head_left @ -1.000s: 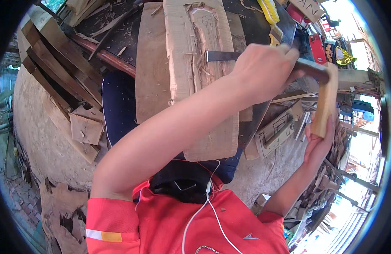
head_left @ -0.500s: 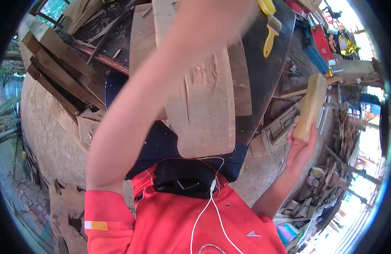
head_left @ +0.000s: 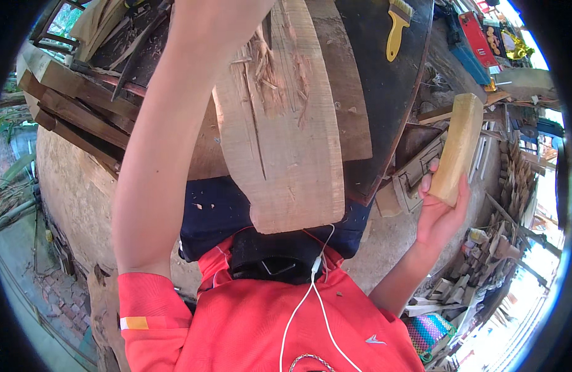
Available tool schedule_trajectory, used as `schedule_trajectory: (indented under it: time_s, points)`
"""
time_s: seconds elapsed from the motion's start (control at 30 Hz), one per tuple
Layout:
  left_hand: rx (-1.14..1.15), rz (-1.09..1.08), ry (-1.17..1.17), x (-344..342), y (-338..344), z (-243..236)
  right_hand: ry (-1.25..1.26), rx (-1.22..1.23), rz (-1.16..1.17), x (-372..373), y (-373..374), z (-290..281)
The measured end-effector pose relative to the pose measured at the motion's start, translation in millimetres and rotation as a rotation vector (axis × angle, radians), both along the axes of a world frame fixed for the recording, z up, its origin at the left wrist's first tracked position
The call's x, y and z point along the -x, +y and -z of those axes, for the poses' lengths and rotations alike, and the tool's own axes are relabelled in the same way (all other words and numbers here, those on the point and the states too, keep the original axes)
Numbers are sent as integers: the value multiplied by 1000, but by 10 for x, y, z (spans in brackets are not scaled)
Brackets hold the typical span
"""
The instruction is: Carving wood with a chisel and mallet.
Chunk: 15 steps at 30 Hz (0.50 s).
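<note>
In my raised right hand (head_left: 444,217) is a pale, squared wooden block (head_left: 457,149), gripped at its lower end and held out to the right, off the table. My left arm reaches up across the left side, with my left hand (head_left: 230,25) at the top edge of the picture over the far part of a wide wooden board (head_left: 292,167). Its fingers are cut off from view. The board's near end juts out over my lap; long cracks and torn splinters mark its face. Beneath it lies a darker brown board (head_left: 348,118).
A paintbrush (head_left: 396,34) with a yellow handle lies on the dark table (head_left: 394,93), right of the boards. Stacked beams (head_left: 81,115) stand at left. Beyond the table on the right are a blue and red box (head_left: 475,46) and heaps of scrap wood (head_left: 478,273).
My left hand has swept leftward over the board. The board's splintered area now shows more fully. My right hand keeps hold of the wooden block, nearly in place. The view has shifted slightly.
</note>
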State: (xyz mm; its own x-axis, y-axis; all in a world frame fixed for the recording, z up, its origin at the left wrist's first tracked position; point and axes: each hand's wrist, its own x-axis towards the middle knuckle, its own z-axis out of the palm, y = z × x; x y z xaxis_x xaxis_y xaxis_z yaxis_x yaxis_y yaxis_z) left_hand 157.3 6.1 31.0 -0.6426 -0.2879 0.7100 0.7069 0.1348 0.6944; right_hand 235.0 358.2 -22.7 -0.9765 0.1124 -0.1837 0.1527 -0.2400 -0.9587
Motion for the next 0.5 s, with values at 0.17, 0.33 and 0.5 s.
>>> schedule_trajectory:
  time_s: [0.17, 0.33, 0.5]
  points:
    - [43, 21, 20, 34, 71, 14, -10, 1, 1, -13, -55, 2]
    - [73, 52, 47, 12, 171, -7, 1, -45, -58, 24, -124, -85]
    - [83, 96, 67, -35, 335, -16, 416, -402, -161, 343, 22, -895]
